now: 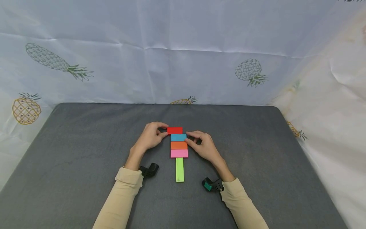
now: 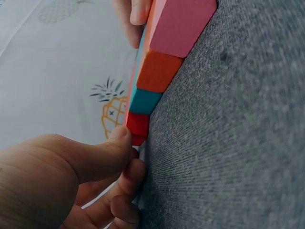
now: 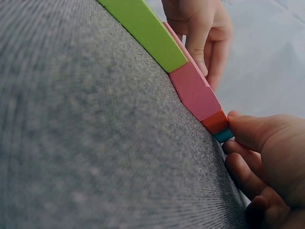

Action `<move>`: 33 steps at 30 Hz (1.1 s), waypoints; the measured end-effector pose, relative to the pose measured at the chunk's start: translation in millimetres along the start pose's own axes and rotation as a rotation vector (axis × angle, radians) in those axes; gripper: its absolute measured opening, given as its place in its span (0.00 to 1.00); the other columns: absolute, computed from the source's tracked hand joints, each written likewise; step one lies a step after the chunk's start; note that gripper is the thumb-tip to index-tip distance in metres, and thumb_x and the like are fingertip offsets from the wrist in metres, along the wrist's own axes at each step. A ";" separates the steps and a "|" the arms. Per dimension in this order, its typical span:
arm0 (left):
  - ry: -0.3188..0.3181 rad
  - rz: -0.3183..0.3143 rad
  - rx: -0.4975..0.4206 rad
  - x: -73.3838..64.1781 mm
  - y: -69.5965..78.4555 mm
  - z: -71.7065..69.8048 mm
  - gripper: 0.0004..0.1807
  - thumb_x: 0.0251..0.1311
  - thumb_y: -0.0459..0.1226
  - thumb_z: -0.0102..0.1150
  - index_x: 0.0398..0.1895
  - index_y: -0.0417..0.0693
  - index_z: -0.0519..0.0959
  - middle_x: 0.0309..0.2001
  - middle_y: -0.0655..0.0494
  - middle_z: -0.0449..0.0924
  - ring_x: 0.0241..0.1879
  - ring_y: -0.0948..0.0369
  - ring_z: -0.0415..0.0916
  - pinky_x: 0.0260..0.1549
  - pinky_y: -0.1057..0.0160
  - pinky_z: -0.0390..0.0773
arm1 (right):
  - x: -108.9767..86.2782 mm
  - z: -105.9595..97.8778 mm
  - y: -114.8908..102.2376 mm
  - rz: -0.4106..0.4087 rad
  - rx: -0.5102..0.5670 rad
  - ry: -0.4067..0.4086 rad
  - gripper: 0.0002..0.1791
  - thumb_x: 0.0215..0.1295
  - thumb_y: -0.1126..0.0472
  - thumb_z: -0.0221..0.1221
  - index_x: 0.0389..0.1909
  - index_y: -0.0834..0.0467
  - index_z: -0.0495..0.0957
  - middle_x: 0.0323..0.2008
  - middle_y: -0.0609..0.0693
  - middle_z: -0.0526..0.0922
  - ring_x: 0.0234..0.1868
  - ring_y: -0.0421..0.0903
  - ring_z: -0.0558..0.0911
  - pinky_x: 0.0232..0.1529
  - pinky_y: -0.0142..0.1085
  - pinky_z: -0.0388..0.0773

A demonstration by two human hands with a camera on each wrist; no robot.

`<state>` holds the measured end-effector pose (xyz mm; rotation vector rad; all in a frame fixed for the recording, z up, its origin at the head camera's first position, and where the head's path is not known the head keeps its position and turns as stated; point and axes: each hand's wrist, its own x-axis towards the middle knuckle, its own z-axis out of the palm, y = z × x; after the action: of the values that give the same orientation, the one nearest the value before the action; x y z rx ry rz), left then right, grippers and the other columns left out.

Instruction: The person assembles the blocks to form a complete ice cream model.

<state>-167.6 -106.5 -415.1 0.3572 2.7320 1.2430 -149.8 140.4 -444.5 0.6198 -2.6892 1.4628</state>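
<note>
Flat coloured blocks lie in a column on the grey table. Farthest is a red block (image 1: 174, 130), shifted slightly left of the blue block (image 1: 178, 137) against it. Nearer come an orange block (image 1: 179, 145) and a pink block (image 1: 179, 153), side by side crosswise. A green block (image 1: 179, 170) extends lengthwise from the pink one towards me. My left hand (image 1: 150, 135) pinches the red block's left end between thumb and fingertips. My right hand (image 1: 204, 146) holds the blue block's right end with thumb and index finger; its other fingers are partly hidden.
The grey cloth-covered table (image 1: 85, 152) surrounds the blocks. A pale curtain (image 1: 160, 76) with pineapple prints hangs behind it. Black devices, a left wrist camera (image 1: 149, 170) and a right wrist camera (image 1: 212, 184), jut inward from the wrists.
</note>
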 end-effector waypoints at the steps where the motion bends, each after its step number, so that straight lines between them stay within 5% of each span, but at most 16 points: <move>1: 0.000 -0.002 0.000 0.1 0.4 0.5 0.19 0.67 0.32 0.65 0.59 0.37 0.82 0.25 0.46 0.80 0.18 0.62 0.69 0.20 0.65 0.66 | 0.0 0.0 -0.2 0.000 0.000 0.000 0.19 0.66 0.61 0.68 0.56 0.63 0.85 0.50 0.59 0.88 0.32 0.42 0.80 0.31 0.27 0.71; 8: 0.002 -0.011 0.007 0.7 2.4 4.2 0.19 0.67 0.32 0.65 0.60 0.38 0.82 0.34 0.43 0.81 0.18 0.62 0.69 0.19 0.66 0.66 | 0.4 0.9 0.3 0.007 -0.008 -0.002 0.19 0.66 0.61 0.68 0.56 0.62 0.85 0.50 0.59 0.88 0.32 0.42 0.80 0.31 0.27 0.72; 33: 0.006 0.007 -0.051 2.0 3.6 6.0 0.18 0.66 0.30 0.64 0.58 0.37 0.82 0.26 0.45 0.85 0.19 0.62 0.74 0.22 0.64 0.72 | -0.6 1.2 4.1 -0.017 0.001 0.008 0.19 0.66 0.60 0.68 0.55 0.64 0.85 0.51 0.59 0.88 0.31 0.38 0.80 0.31 0.29 0.75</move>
<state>-167.7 -99.3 -416.4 0.3583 2.7008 1.3146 -150.4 141.6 -448.5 0.6344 -2.6711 1.4592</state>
